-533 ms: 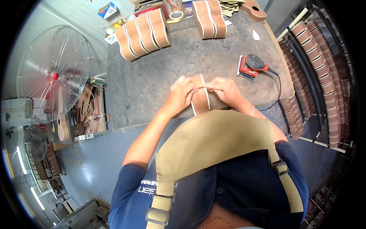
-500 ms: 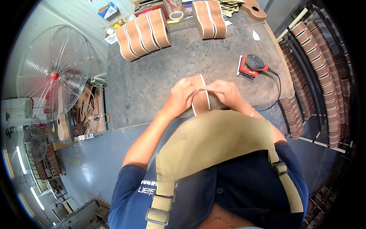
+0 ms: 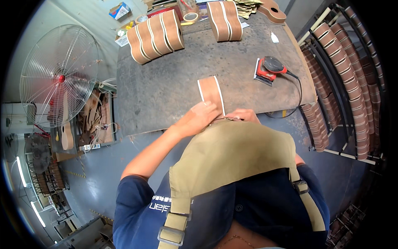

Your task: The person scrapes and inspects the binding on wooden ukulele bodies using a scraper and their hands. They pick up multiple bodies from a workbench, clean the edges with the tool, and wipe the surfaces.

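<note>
Curved wood body (image 3: 210, 89), brown grain w/ white edging (image 3: 220, 93), at near edge of dark, blotchy table (image 3: 166, 87), ctr. L hand (image 3: 203, 114) bent over its near L side, R hand (image 3: 244, 115) by its R edge; grip pts hidden, can't tell if either's grasping.

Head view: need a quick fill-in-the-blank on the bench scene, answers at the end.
1. The curved brown wooden piece by the bare left hand has ____ edges.
2. To its ____ lies the red-and-black corded sander.
3. The small white plastic bottle lies ____ from that hand than the sander does.
4. The round wire-caged fan has a ____ hub.
Missing words: white; right; farther; red.
</note>
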The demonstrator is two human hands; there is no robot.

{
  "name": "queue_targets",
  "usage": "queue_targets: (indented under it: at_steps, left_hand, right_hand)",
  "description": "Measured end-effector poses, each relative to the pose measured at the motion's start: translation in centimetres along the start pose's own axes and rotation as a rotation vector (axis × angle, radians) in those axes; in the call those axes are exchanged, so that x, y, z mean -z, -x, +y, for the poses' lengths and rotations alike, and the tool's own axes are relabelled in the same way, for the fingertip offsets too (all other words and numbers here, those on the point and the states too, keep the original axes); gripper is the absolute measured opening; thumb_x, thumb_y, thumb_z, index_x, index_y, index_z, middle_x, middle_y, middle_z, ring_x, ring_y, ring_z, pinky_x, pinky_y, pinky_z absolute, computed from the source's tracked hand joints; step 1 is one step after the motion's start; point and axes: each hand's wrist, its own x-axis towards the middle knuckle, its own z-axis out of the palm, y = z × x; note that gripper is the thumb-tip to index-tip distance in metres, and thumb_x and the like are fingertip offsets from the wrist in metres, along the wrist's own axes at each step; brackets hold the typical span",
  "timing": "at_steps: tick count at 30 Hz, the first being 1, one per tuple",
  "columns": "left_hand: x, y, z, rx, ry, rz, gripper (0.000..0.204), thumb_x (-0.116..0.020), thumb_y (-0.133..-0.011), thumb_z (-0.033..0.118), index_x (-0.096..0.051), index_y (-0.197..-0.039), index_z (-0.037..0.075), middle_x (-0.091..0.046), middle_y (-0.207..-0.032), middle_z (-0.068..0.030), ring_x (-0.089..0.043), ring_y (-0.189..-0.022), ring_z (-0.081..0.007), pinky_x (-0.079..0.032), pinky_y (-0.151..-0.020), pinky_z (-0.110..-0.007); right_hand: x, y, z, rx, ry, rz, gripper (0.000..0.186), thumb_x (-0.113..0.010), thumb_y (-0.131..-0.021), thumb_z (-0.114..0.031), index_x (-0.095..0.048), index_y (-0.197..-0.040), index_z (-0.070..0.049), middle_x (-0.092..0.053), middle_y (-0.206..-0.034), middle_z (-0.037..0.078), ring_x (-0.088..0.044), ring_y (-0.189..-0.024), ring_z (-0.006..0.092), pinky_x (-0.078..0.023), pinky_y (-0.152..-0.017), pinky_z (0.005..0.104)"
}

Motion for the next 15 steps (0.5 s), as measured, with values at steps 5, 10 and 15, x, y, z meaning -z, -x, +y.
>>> queue_targets:
  at_steps: [5, 10, 15]
  left_hand:
    - [1.4, -2.0, -0.3, -0.089, -0.329, 0.057, 0.051, -0.062, -0.093, 0.008, -0.056, -0.144, 0.007, -0.051, -0.154, -0.0135, -0.041, -0.150, -0.0327, -0.038, -0.121, -0.049]
    - [0.2, -3.7, -2.5, -0.202, -0.510, -0.099, 0.023, -0.059, -0.094, 0.010, -0.063, -0.116, 0.011, -0.061, -0.134, -0.0102, -0.056, -0.133, -0.0296, -0.035, -0.127, -0.049]
    - [3.8, -2.7, -4.4, 0.488, -0.088, 0.104, 0.048, -0.089, -0.075, 0.039, -0.067, -0.105, 0.008, -0.068, -0.103, -0.0129, -0.068, -0.100, -0.0356, -0.053, -0.099, -0.049]
  right_hand:
    - [0.0, 2.1, 1.7, -0.276, -0.512, 0.453, 0.036, -0.062, -0.107, -0.012, -0.059, -0.141, 0.000, -0.077, -0.107, 0.015, -0.074, -0.097, 0.0192, -0.058, -0.085, 0.0326]
    - [1.3, 3.3, -0.3, -0.296, -0.648, 0.573, 0.044, -0.064, -0.106, -0.010, -0.048, -0.145, 0.001, -0.076, -0.106, 0.017, -0.074, -0.097, 0.0212, -0.058, -0.088, 0.0323]
    - [2.2, 6.7, 3.1, -0.421, -0.464, 0.385, 0.031, -0.063, -0.106, -0.007, -0.056, -0.135, 0.003, -0.077, -0.104, 0.017, -0.077, -0.095, 0.0223, -0.061, -0.085, 0.0342]
